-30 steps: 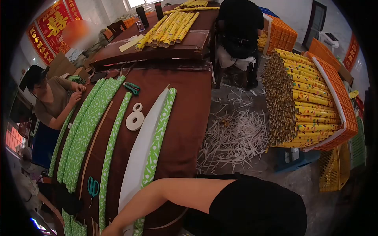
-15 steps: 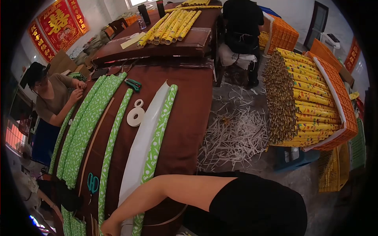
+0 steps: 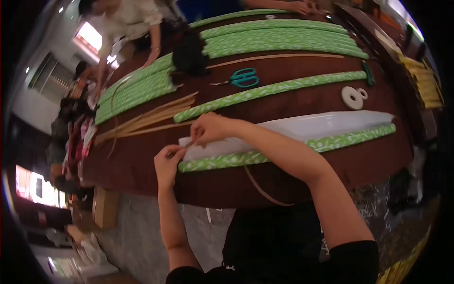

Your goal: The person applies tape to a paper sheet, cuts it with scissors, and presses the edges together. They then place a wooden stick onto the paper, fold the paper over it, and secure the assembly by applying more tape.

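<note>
Lying lengthwise across the brown counter, long axis running left to right: a white-backed green strip, its near end just at both hands. Left hand and right hand pinched shut on that end's corner, right one slightly farther in. Both forearms reaching forward from the body, elbows bent, right arm crossing above the strip.

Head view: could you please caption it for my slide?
Both hands pinch a thin strip at the white sheet on the brown table.
</note>
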`<action>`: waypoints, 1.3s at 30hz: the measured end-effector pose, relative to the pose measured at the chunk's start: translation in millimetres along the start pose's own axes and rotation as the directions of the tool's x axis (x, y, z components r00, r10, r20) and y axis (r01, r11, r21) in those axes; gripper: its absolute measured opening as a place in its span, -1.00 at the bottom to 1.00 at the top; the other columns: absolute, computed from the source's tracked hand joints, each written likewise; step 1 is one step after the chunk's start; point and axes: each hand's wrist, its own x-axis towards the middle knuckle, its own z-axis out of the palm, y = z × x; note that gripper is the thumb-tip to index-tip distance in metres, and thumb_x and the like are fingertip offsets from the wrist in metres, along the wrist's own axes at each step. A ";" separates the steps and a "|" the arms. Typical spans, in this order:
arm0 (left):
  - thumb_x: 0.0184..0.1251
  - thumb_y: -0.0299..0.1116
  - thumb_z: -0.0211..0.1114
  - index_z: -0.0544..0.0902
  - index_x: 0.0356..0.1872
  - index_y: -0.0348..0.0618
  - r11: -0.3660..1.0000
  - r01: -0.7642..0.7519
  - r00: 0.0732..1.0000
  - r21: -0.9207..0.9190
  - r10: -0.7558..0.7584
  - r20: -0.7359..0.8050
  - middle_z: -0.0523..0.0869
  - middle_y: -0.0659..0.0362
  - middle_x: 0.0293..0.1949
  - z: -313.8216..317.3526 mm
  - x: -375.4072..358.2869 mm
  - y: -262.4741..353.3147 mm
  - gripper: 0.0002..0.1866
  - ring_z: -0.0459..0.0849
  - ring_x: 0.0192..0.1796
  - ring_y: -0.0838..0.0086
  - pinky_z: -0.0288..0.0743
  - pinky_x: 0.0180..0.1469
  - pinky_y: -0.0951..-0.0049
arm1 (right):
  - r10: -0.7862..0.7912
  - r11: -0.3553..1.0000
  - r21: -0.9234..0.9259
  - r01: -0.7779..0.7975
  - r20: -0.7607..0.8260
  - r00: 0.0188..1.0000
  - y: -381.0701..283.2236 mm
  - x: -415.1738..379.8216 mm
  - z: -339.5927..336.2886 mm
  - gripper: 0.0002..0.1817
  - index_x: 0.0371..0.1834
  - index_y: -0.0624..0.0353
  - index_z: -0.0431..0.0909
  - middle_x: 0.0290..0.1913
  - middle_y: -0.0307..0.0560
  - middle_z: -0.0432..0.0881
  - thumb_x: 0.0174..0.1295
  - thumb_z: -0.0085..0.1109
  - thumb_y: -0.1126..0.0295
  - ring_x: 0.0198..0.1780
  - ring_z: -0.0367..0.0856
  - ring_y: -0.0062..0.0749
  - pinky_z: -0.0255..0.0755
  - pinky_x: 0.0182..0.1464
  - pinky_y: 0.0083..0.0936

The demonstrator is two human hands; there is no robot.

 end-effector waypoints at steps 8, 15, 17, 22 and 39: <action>0.25 -0.53 0.37 0.72 -0.26 -0.31 0.993 0.066 0.997 -0.095 -0.063 0.032 0.69 0.25 -0.41 -4.9 0.9 9.8 -0.91 0.58 -0.35 0.66 0.46 -0.25 0.64 | 0.107 0.988 0.105 -0.115 0.082 0.991 -0.4 0.3 -1.9 -0.83 -0.33 0.17 0.66 -0.46 -0.23 0.77 0.09 0.33 0.32 -0.32 0.71 -0.58 0.51 -0.14 -0.58; 0.25 -0.56 0.36 0.69 -0.26 -0.37 0.985 0.104 0.993 -0.137 -0.096 0.065 0.72 0.17 -0.42 -6.0 7.6 -1.5 -0.90 0.70 -0.36 0.59 0.58 -0.27 0.62 | 0.088 0.996 0.026 -0.089 0.058 0.994 0.9 1.4 0.9 -0.84 -0.30 0.24 0.60 -0.49 -0.22 0.75 0.18 0.29 0.37 -0.38 0.60 -0.66 0.44 -0.15 -0.62; 0.25 -0.57 0.35 0.68 -0.26 -0.39 0.983 0.118 0.992 -0.144 -0.110 0.062 0.72 0.14 -0.43 -5.4 10.6 -0.2 -0.91 0.72 -0.37 0.57 0.61 -0.29 0.61 | 0.065 0.996 -0.058 -0.063 0.044 0.997 2.8 2.0 2.3 -0.83 -0.28 0.23 0.58 -0.49 -0.21 0.75 0.17 0.29 0.37 -0.39 0.60 -0.65 0.44 -0.17 -0.61; 0.25 -0.59 0.34 0.66 -0.27 -0.42 0.978 0.164 0.985 -0.126 -0.156 0.071 0.71 0.12 -0.44 -5.8 18.0 -1.9 -0.91 0.74 -0.38 0.53 0.65 -0.34 0.59 | 0.100 0.993 -0.070 -0.097 0.036 0.994 2.3 2.8 1.7 -0.84 -0.29 0.15 0.61 -0.51 -0.27 0.75 0.14 0.26 0.32 -0.31 0.69 -0.59 0.47 -0.12 -0.56; 0.26 -0.55 0.33 0.66 -0.24 -0.39 0.978 0.204 0.978 -0.043 -0.202 0.051 0.69 0.13 -0.42 -0.7 29.2 -6.1 -0.88 0.69 -0.48 0.56 0.61 -0.45 0.61 | 0.121 0.993 0.003 -0.122 0.068 0.990 5.2 4.0 2.8 -0.87 -0.25 0.24 0.64 -0.53 -0.20 0.71 0.18 0.22 0.43 -0.40 0.63 -0.62 0.45 -0.14 -0.58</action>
